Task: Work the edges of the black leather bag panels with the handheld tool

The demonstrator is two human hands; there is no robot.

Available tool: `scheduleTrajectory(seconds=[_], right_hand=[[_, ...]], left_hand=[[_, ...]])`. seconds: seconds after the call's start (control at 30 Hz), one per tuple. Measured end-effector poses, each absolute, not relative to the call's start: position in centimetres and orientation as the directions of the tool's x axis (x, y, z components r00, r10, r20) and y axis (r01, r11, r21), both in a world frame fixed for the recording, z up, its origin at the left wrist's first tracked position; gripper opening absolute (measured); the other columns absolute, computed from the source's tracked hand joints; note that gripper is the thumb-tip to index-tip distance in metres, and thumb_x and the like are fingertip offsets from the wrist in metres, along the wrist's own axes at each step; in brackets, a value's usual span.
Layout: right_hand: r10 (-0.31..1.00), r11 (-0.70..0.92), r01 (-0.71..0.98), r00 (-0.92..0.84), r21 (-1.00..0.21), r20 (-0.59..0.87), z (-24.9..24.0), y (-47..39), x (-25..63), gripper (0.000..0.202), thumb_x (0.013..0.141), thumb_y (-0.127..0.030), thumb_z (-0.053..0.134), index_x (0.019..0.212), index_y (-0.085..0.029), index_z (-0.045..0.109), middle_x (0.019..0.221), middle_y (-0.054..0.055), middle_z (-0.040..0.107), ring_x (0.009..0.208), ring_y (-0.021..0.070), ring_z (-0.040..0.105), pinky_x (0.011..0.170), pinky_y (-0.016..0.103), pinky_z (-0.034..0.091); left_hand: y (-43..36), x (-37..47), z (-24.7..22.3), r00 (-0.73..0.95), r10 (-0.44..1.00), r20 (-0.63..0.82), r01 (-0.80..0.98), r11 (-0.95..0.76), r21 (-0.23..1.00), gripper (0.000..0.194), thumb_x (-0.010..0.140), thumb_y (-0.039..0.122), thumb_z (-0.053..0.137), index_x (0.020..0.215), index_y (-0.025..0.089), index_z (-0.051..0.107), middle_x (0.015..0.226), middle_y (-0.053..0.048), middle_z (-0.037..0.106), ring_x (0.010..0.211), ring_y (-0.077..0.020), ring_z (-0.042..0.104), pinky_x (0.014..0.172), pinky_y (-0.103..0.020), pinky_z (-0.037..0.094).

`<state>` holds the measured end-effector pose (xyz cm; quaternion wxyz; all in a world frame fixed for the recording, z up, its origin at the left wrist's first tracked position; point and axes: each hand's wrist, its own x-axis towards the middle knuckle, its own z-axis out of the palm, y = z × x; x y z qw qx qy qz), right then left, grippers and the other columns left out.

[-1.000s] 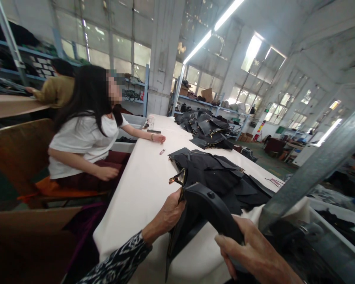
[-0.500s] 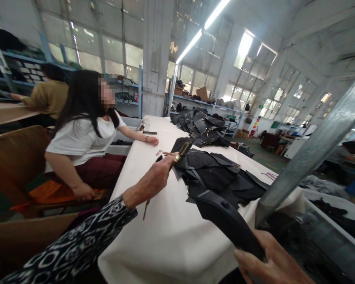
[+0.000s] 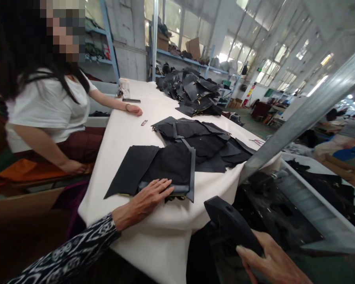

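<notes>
My left hand (image 3: 146, 200) lies flat, fingers stretched out, on the near edge of a black bag panel (image 3: 168, 163) with a dark trim strip. A bit of gold-coloured zip shows under that edge. The panel rests on the white-covered table (image 3: 112, 215), with a plain black flap reaching left. In my right hand (image 3: 273, 256) is a black handheld device (image 3: 232, 223) with a wide, angled head, held off the table's front right edge. Its exact kind is unclear. Just behind the panel lies a loose stack of similar black pieces (image 3: 208, 144).
A co-worker in a white shirt (image 3: 51, 108) sits at the left, one hand on the table. A larger heap of black pieces (image 3: 192, 88) lies farther back. A slanted metal post (image 3: 307, 122) stands at the right, beside a white bin (image 3: 322, 213) holding dark material.
My left hand has come down from holding a black zipped piece in the air; the panel now lies flat under it. The view has shifted closer to the table. My right hand keeps the device.
</notes>
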<state>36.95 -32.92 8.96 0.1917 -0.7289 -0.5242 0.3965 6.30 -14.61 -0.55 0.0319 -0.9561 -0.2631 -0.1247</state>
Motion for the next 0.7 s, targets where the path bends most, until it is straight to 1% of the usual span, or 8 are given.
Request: scheduleTrajectory(seconds=[0.1,0.2,0.3,0.4,0.53,0.7], right_hand=[[0.909,-0.345,0.594,0.018,-0.727,-0.417,8.7,-31.7,36.2,0.031,0.083,-0.046,0.052,0.074,-0.017,0.056,0.055,-0.002,0.057,0.05,0.0155,0.058,0.056,0.025,0.047],[0.9,-0.311,0.59,-0.068,-0.745,-0.43,8.6,-30.2,35.3,0.026,0.086,-0.041,0.051,0.074,-0.017,0.051,0.055,-0.004,0.055,0.045,0.0129,0.055,0.048,0.021,0.043],[0.895,-0.272,0.613,-0.122,-0.741,-0.429,8.6,-28.8,34.4,0.023,0.087,-0.037,0.05,0.075,-0.018,0.049,0.052,-0.005,0.053,0.045,0.0121,0.053,0.048,0.021,0.041],[0.899,-0.226,0.629,-0.158,-0.743,-0.407,8.6,-27.5,33.9,0.022,0.086,-0.034,0.05,0.072,-0.018,0.049,0.05,-0.004,0.053,0.046,0.0116,0.052,0.048,0.02,0.04],[0.891,-0.233,0.623,-0.172,-0.747,-0.421,7.8,-25.8,33.6,0.024,0.087,-0.035,0.05,0.071,-0.017,0.049,0.049,-0.004,0.053,0.043,0.0112,0.052,0.044,0.019,0.038],[0.899,-0.216,0.602,-0.183,-0.769,-0.397,6.6,-23.9,33.1,0.03,0.086,-0.04,0.05,0.067,-0.017,0.049,0.045,-0.003,0.054,0.041,0.0115,0.052,0.044,0.019,0.04]], left_hand=[[-15.0,6.1,-0.7,0.8,0.509,0.319,0.54,-0.842,-0.013,0.047,0.088,0.006,0.036,0.132,0.02,0.045,0.14,-0.013,0.044,0.129,-0.0244,0.04,0.106,-0.043,0.036],[-15.5,6.2,-1.8,0.747,0.531,0.401,0.597,-0.801,-0.051,0.047,0.088,0.004,0.034,0.133,0.015,0.044,0.14,-0.016,0.043,0.13,-0.0261,0.038,0.108,-0.047,0.034],[-16.0,6.5,-2.8,0.69,0.563,0.455,0.652,-0.757,-0.053,0.047,0.087,0.003,0.034,0.132,0.008,0.043,0.139,-0.018,0.043,0.131,-0.0265,0.037,0.109,-0.046,0.033],[-16.2,6.7,-3.2,0.676,0.56,0.478,0.657,-0.753,-0.047,0.049,0.084,0.002,0.037,0.132,0.005,0.043,0.139,-0.018,0.043,0.132,-0.0261,0.035,0.11,-0.044,0.033],[-16.1,6.6,-3.1,0.686,0.547,0.479,0.636,-0.771,-0.031,0.049,0.082,0.004,0.041,0.131,0.004,0.044,0.139,-0.018,0.043,0.132,-0.0273,0.034,0.11,-0.046,0.033],[-15.9,6.6,-3.0,0.685,0.534,0.495,0.617,-0.787,-0.005,0.045,0.082,0.005,0.042,0.126,0.004,0.049,0.137,-0.02,0.045,0.13,-0.0291,0.036,0.108,-0.048,0.037]])
